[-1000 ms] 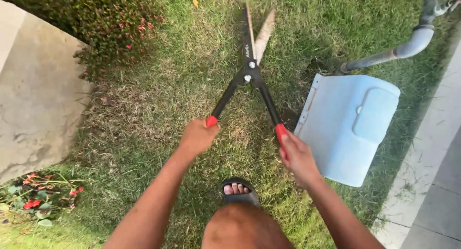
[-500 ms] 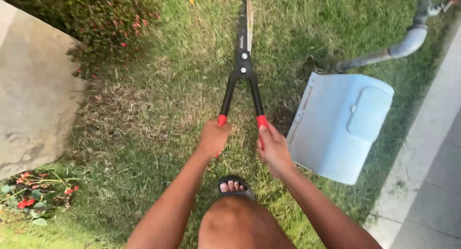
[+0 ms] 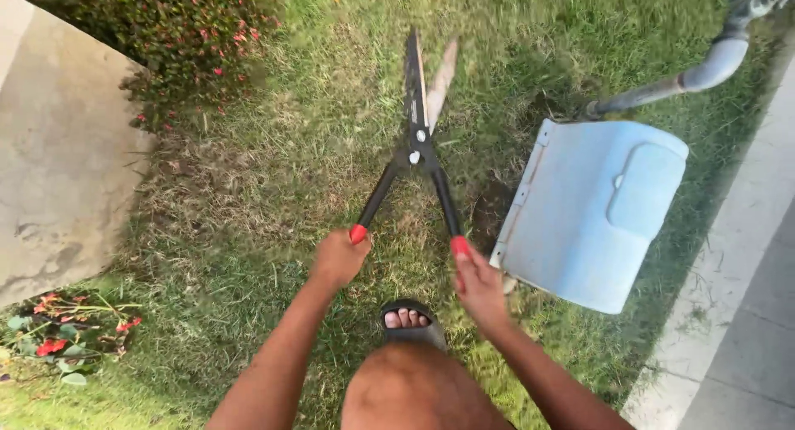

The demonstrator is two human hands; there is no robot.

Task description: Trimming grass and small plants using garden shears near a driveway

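One pair of hedge shears (image 3: 418, 140) with two red grips, two hands, one sandalled foot (image 3: 410, 324), one pale blue cover (image 3: 592, 210) at right, one grey pipe (image 3: 700, 70) far right, two flowering plants at left.

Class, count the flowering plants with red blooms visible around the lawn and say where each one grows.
2. One flowering bush stands at the top left beside the concrete slab; one low red-flowered plant lies at the bottom left. Others may be out of view.

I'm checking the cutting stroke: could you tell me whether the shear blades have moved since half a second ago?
Yes. The shear blades, then shut together, now stand parted over the grass.
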